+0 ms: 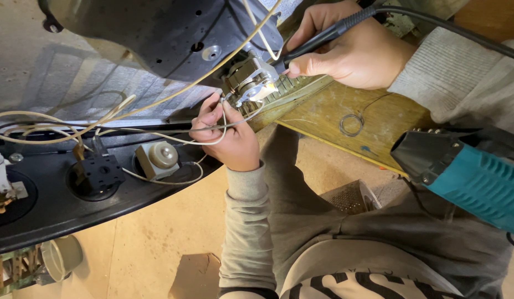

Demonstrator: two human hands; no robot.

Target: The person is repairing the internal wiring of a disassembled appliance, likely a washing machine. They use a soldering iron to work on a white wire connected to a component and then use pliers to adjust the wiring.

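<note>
Left hand (226, 135) raised from below, grey sleeve at wrist, fingers pinched together at tips, palm turned away. Right hand (345, 50) came in from upper right, fingers curled in pen-like grip, knuckles toward camera.

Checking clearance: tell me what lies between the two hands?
In the head view, a small metal motor with pale wires sits between left hand and right hand.

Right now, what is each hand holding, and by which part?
Right hand: black pen-shaped soldering iron, gripped along its handle, tip at the small metal motor. Left hand: thin grey wire, pinched near its end.
</note>
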